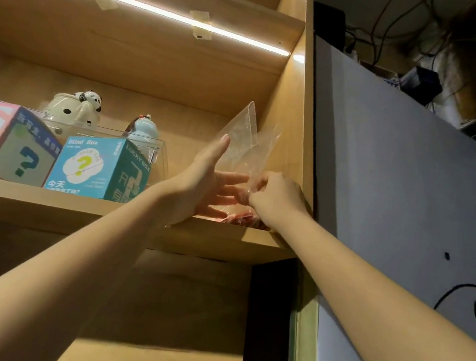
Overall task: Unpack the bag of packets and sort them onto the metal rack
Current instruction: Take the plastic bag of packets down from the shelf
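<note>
Wooden shelf under LED strip, no metal rack in view. Clear zip bag upright betw. both hands at shelf's R end. Left hand flat, fingers straight against bag; right hand pinching its lower edge. Red packets just below fingers. Looks early: bag barely reached, unpacking + sorting all left.

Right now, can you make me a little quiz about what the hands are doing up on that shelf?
1. True or false: the clear plastic bag stands on the wooden shelf.
2. Which hand pinches the bag? A) left hand B) right hand
3. Fill in: the teal box shows a yellow ____ mark.

Key: 1 true. 2 B; the left hand's fingers are straight beside the bag. 3 question.
</note>
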`<state>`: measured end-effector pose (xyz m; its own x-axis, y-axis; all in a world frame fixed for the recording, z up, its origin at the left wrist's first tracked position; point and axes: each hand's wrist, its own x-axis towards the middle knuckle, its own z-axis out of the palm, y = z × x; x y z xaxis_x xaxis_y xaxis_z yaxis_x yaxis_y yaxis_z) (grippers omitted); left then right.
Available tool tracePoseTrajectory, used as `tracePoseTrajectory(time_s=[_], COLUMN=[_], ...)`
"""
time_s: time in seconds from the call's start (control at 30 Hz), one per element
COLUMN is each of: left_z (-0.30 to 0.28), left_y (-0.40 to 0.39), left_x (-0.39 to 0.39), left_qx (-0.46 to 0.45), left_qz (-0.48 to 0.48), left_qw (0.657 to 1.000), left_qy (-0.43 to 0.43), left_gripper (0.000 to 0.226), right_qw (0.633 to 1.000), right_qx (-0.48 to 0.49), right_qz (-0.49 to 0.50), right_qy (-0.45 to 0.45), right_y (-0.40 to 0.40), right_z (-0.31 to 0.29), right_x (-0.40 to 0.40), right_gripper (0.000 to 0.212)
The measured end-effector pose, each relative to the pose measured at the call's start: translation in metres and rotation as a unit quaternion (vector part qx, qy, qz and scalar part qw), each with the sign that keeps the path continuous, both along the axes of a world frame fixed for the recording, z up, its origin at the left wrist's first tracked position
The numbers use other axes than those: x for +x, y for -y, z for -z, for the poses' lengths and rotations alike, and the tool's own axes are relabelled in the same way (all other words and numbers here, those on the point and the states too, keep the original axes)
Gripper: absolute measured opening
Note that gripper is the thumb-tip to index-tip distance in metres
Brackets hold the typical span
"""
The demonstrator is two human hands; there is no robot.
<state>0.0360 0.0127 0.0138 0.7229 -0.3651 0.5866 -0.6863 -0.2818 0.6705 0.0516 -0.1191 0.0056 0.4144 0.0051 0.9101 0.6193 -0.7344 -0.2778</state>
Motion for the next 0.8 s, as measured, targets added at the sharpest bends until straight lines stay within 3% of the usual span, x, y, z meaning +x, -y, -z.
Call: tracePoseTrajectory(time_s=[0.2,0.37,0.5,0.67,0.8], left_z=[0.005,0.005,0.007,0.007,0.008], left_y=[0.0,0.001,0.006,0.016,0.017], left_x=[-0.005,-0.009,-0.011,-0.017,-0.023], left_qx=[-0.029,-0.052,-0.087,-0.091,-0.102], left_qz=[0.007,-0.004,0.007,0.018,0.044], left_qw=[0.999,0.997,0.994,0.99,0.986], left_qy=[0.04,0.06,0.071,0.109,0.128], left_gripper=[0.076,0.06,0.062,0.066,0.062], right_qw=[0.997,0.991,0.979,0.966,0.983], right_qx=[0.053,0.083,0.102,0.098,0.046], right_qz=[-0.041,-0.106,-0.164,-0.192,-0.144], right_qy=[0.046,0.007,-0.062,-0.139,-0.1], right_y=[0.007,0.033,0.051,0.048,0.042], right_z=[-0.008,-0.02,-0.024,-0.027,-0.026], right_x=[-0.008,-0.027,-0.038,-0.049,-0.05], right_gripper=[0.009,0.006,0.024,0.033,0.052])
